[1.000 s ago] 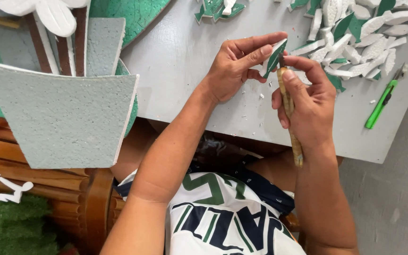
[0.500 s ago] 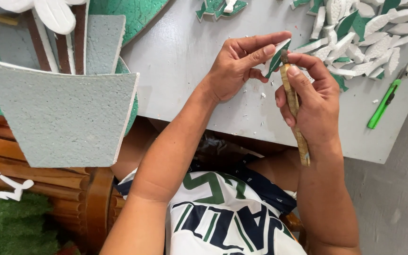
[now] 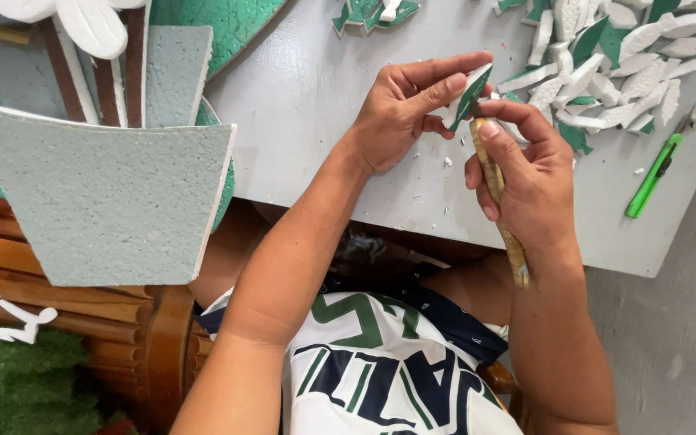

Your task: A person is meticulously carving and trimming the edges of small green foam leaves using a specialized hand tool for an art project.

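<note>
My left hand (image 3: 406, 109) pinches a small green and white foam piece (image 3: 472, 93) between thumb and fingers, held just above the grey table (image 3: 308, 105). My right hand (image 3: 529, 173) grips a long thin wooden-handled tool (image 3: 503, 211). Its top end touches the lower edge of the foam piece, and its handle runs down past my wrist. Small white foam crumbs lie on the table below both hands.
A pile of several cut green and white foam pieces (image 3: 606, 56) lies at the back right. A green utility knife (image 3: 659, 165) rests near the table's right edge. A large pale foam panel (image 3: 106, 197) stands at left beside wooden furniture (image 3: 58, 322).
The hands have barely moved; the right hand shifted the tool slightly along the edge of the foam piece.
</note>
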